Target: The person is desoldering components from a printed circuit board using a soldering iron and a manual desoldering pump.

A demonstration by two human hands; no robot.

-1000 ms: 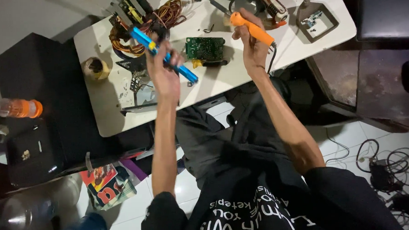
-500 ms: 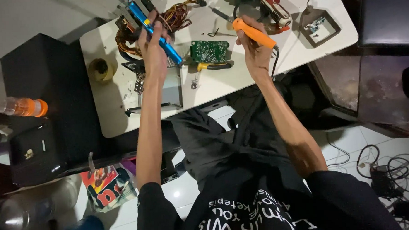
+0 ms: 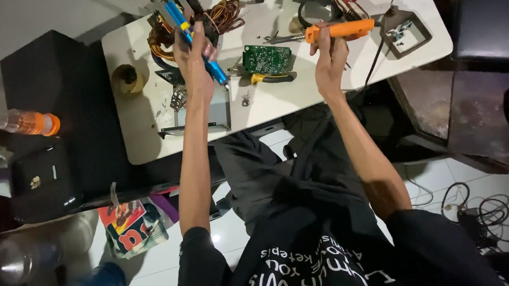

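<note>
My left hand [image 3: 194, 55] grips a blue pen-shaped tool [image 3: 196, 42] above the left part of the white table [image 3: 298, 96], its tip pointing down toward me. An orange tool [image 3: 341, 29] with a black cord is held level in my right hand [image 3: 329, 54], over the table's middle. Between the two hands lies a green circuit board [image 3: 267, 58], with yellow-handled pliers [image 3: 270, 77] just in front of it. A bundle of orange and brown wires [image 3: 227, 11] sits behind my left hand.
A roll of tape [image 3: 127, 78] rests at the table's left end. A metal frame [image 3: 205, 113] lies near the front edge. A soldering stand with coil [image 3: 410, 33] stands at the right. A black box [image 3: 56, 116] and an orange-capped bottle [image 3: 25, 121] are at the left; cables [image 3: 471, 209] lie on the floor.
My left hand has carried the blue tool farther back over the table. The right hand has raised the orange tool and turned it level.
</note>
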